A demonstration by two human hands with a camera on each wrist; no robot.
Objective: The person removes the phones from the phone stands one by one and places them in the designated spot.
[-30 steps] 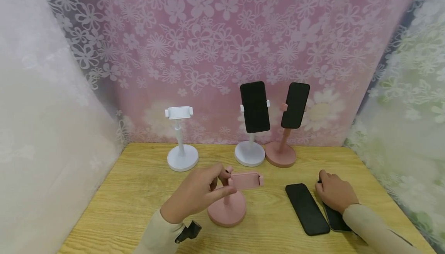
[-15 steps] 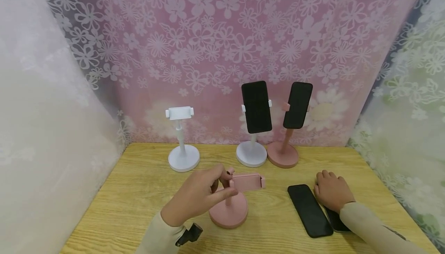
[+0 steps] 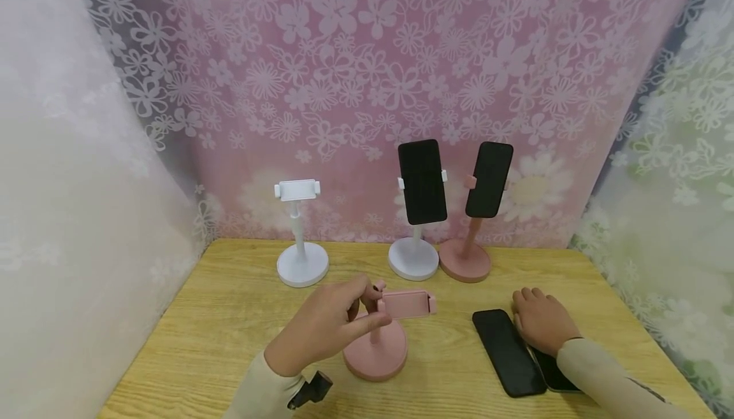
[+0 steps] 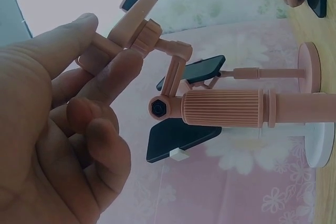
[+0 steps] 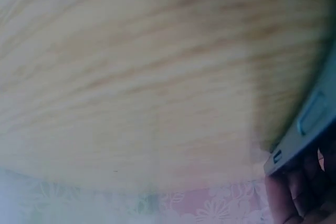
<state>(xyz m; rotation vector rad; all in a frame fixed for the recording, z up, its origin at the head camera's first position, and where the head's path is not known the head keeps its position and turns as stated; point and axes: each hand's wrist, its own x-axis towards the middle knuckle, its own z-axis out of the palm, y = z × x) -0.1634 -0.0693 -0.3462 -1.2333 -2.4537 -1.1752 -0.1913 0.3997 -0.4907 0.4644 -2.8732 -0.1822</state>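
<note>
My left hand (image 3: 327,318) pinches the left end of the clamp on a pink phone stand (image 3: 375,356), thumb in front and fingers behind. The clamp holds no phone. In the left wrist view, the stand's ribbed collar (image 4: 223,108) and hinged arm show beside the fingers. My right hand (image 3: 541,322) grips the far end of a black smartphone (image 3: 553,374) at the right of the table, the wrist and sleeve hiding part of it. The right wrist view shows fingers (image 5: 283,200) at the corner of the phone's side edge (image 5: 302,129). A second black smartphone (image 3: 508,354) lies just left of it.
Along the back stand a white phone stand (image 3: 302,266) without a phone, a white stand (image 3: 413,260) bearing a black phone (image 3: 422,182), and a darker pink stand (image 3: 464,262) bearing another phone (image 3: 489,180). Floral curtains (image 3: 367,75) surround the wooden table (image 3: 229,330).
My right hand has shifted slightly left over the smartphone's far end, covering the corner that showed earlier. The left hand keeps its pinch on the pink phone stand.
</note>
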